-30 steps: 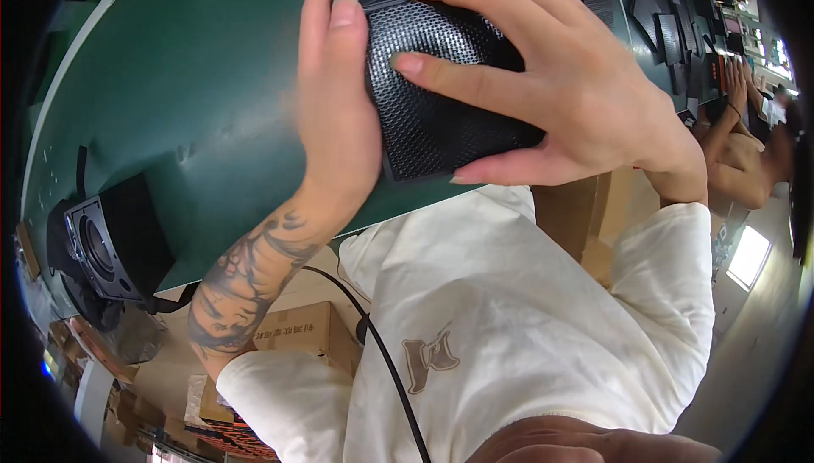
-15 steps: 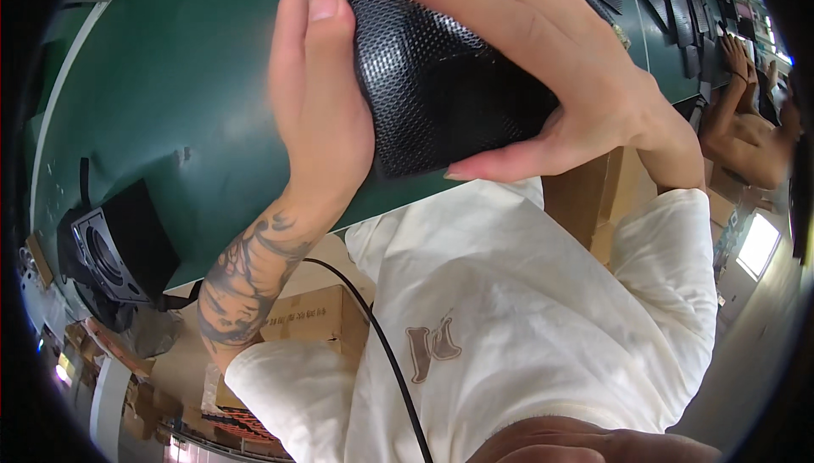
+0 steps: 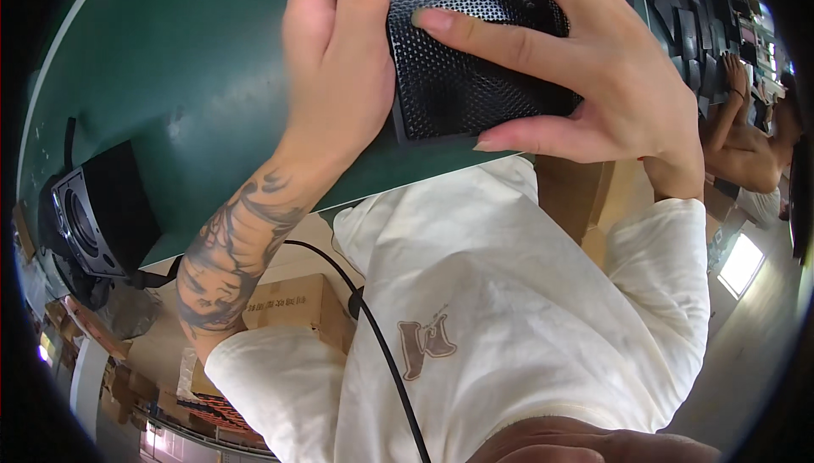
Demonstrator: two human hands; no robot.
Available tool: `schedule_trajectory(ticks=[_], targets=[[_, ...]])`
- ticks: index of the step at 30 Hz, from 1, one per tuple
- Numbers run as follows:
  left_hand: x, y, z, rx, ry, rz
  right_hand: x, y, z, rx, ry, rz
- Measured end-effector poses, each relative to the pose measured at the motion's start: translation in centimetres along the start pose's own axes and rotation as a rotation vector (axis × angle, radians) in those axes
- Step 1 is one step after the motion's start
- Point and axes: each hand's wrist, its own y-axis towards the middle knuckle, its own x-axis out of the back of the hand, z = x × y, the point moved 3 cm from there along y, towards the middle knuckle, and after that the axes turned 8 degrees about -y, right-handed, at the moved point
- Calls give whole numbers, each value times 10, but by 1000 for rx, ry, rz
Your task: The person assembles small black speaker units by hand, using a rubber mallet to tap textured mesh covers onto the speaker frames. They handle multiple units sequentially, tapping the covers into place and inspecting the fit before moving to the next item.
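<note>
A black perforated mesh grille [image 3: 454,64] with a curved, shiny surface lies over the green tabletop at the top of the view; its far end is cut off by the picture's edge. My left hand [image 3: 339,64] grips its left side, thumb along the rim, the other fingers partly hidden. Across its right part spreads my right hand [image 3: 615,81]. The right thumb touches the near edge, the index finger rests on the mesh, and the remaining fingers reach over the far right side.
A black speaker box [image 3: 106,209] stands on the left end of the green table [image 3: 203,81]. Several dark panels [image 3: 691,22] lie farther right, beside a co-worker's arm [image 3: 733,107]. A cardboard box [image 3: 297,306] sits below the table, and a black cable [image 3: 381,336] hangs down my front.
The grille and both hands have shifted right and a little toward the view's top edge. My right index finger has come down from the grille's far end onto the mesh.
</note>
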Motion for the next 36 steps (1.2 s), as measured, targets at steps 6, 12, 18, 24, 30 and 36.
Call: schedule_trajectory(ticks=[6,12,18,24,30,36], targets=[[9,3,-1,-31,75,126,3,-1,3,-11,-24,18],[-2,-2,4,92,-172,80,3,-3,3,-8,-47,9],[-3,-6,10,-43,9,59,3,-9,3,-11,-51,-5],[0,-2,5,-29,64,34,13,-15,4,-31,-70,-26],[34,21,-1,-101,63,13,17,-31,-2,-170,-95,-29],[23,15,-18,-21,517,64,-7,-77,-27,-519,471,-418]])
